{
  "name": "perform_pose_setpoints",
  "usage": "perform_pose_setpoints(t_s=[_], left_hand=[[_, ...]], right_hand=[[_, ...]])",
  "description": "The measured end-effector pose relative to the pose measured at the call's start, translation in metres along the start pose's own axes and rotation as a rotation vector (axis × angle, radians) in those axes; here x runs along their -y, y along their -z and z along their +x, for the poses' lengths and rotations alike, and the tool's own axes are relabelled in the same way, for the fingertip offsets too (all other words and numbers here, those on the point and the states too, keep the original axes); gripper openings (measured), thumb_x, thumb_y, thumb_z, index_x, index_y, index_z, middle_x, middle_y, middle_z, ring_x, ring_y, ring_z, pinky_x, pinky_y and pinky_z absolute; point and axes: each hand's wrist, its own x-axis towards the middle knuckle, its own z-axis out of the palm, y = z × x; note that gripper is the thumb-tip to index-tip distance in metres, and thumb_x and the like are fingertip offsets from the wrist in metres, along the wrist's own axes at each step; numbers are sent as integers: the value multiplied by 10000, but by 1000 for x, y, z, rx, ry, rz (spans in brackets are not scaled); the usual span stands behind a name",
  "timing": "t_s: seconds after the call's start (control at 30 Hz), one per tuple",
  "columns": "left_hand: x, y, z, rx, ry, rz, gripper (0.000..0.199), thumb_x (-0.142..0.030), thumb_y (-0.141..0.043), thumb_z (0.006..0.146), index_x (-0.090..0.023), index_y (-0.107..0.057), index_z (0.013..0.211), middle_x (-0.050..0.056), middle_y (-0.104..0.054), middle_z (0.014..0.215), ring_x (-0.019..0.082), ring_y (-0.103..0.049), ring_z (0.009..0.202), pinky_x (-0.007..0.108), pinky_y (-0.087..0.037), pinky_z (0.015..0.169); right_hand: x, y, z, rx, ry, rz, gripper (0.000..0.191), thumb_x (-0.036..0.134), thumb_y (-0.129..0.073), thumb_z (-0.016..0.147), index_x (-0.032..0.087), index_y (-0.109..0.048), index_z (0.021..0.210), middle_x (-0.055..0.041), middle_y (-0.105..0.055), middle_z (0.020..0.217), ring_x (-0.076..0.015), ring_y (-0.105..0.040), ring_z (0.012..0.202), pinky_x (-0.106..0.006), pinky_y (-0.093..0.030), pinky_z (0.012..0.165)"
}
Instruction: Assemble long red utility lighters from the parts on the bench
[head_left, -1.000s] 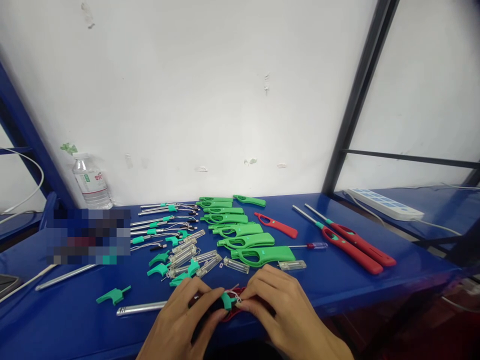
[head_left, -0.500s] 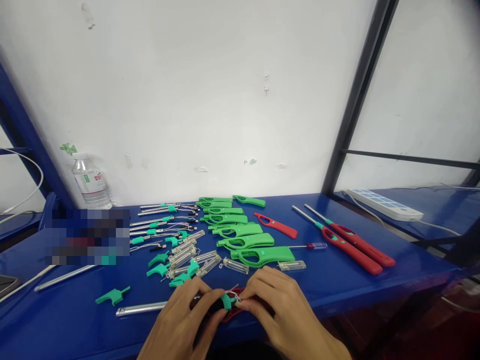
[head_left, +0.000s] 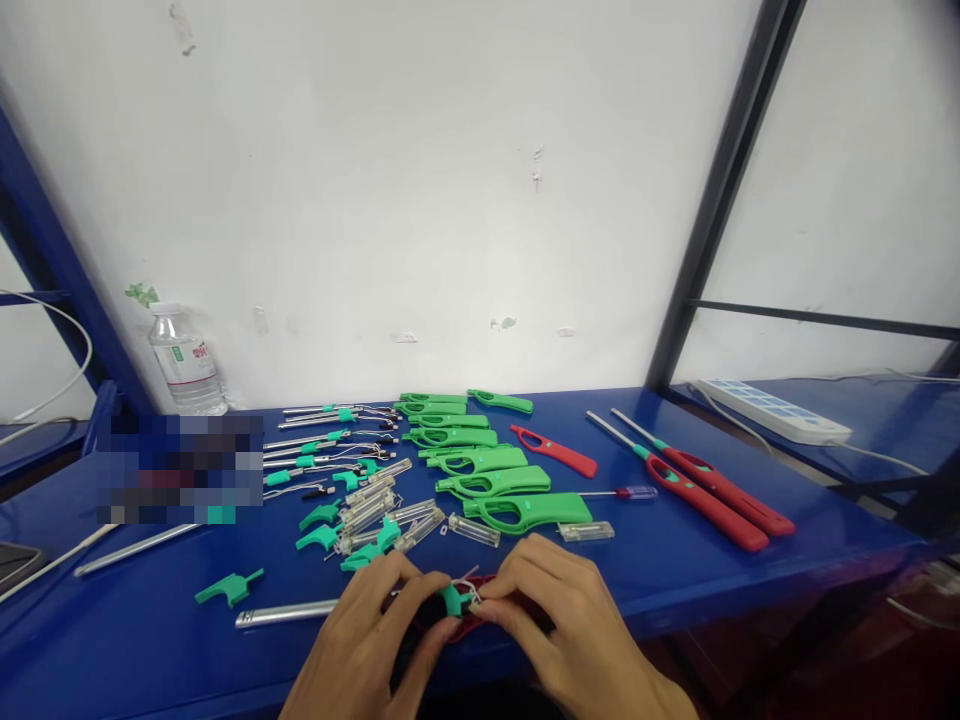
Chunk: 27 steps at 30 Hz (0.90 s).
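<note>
Between my hands at the table's front edge is a red lighter casing [head_left: 471, 627], mostly hidden by the fingers. My left hand [head_left: 379, 625] is closed around its left part, thumb and forefinger at a green trigger [head_left: 454, 600] lying in it. A metal lighter tube [head_left: 289, 613] sticks out leftward from under this hand. From the right, my right hand [head_left: 566, 620] pinches at a thin white wire [head_left: 474, 592] beside the trigger. Just beyond the hands lie several loose green triggers [head_left: 319, 538] and clear fuel tanks [head_left: 474, 531].
Green casings [head_left: 536, 510] lie in a column behind, near a screwdriver [head_left: 634, 492] and a red casing half [head_left: 555, 452]. Tubes with wires [head_left: 307, 462] are at left, red lighters [head_left: 705, 500] at right. A water bottle [head_left: 185, 365] and a power strip [head_left: 772, 410] stand farther off.
Both hands keep almost the same pose over the red casing, fingers shifting only slightly. The whole view has moved a little; the things on the table stay put.
</note>
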Motion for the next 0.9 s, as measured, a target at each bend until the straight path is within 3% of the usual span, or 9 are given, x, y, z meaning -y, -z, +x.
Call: perform_pose_setpoints(t_s=[0.3,0.7,0.9], left_hand=[[-2,1,2,6,-13,-13,179,-425,-575,1176,-333,-673,1295,-5,-732,1068,152,-772,965,219,-637,869],[-1,3,3,14,-52,-15,216,-369,-556,1181,-319,-681,1351,20,-730,1057,156,-766,925,232,-648,855],[-3,7,2,25,-73,-13,246,-273,-556,1163,-300,-682,1372,24,-725,1076,153,-759,954,232,-647,880]], right_hand=[[-3,-2,1,-34,46,-12,377,450,-591,1183,229,-779,943,8,-783,859,-144,-692,777,-280,-492,715],[-2,5,0,93,15,-37,364,439,-570,1188,241,-800,987,-8,-787,939,-175,-692,856,-310,-503,757],[-1,7,-1,92,-4,6,300,389,-615,1176,248,-830,1021,-3,-796,957,-163,-718,858,-296,-516,778]])
